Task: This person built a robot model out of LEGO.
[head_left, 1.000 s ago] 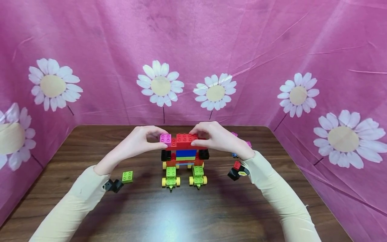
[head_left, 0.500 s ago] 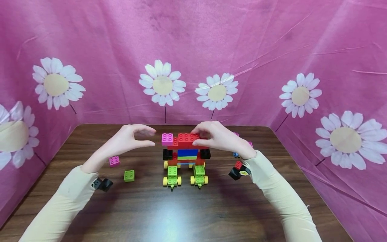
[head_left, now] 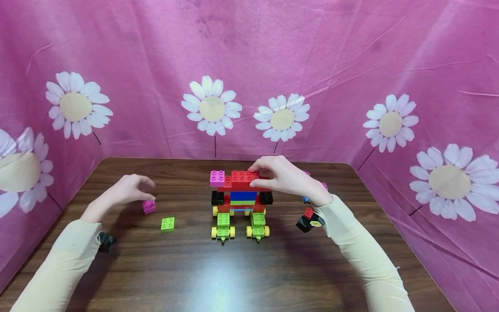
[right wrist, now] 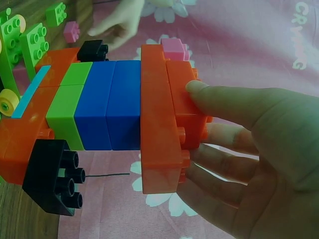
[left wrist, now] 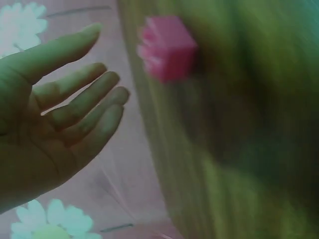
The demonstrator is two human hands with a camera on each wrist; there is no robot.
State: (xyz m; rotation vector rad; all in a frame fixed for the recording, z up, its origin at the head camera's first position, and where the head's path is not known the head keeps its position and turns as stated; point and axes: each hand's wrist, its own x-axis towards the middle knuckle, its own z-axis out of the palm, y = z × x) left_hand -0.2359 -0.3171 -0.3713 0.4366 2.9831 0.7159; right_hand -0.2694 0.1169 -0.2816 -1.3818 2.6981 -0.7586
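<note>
A build of toy bricks stands mid-table on lime green wheeled bases with yellow wheels. Its middle is blue and green, with a black brick at either side. My right hand holds the red brick at its top, thumb in front and fingers behind. A pink brick sits on the top row's left end. Away to the left, my left hand hovers just above a loose pink brick. In the left wrist view its fingers are spread apart from that brick, holding nothing.
A loose lime green brick lies between the left hand and the build. Partly behind the right wrist are a small blue piece, a pink brick and a red piece. A pink flowered cloth surrounds the wooden table.
My left hand has let go of the pink brick on the build's top left and moved left and down to the loose pink brick. The right hand keeps its hold on the red brick.
</note>
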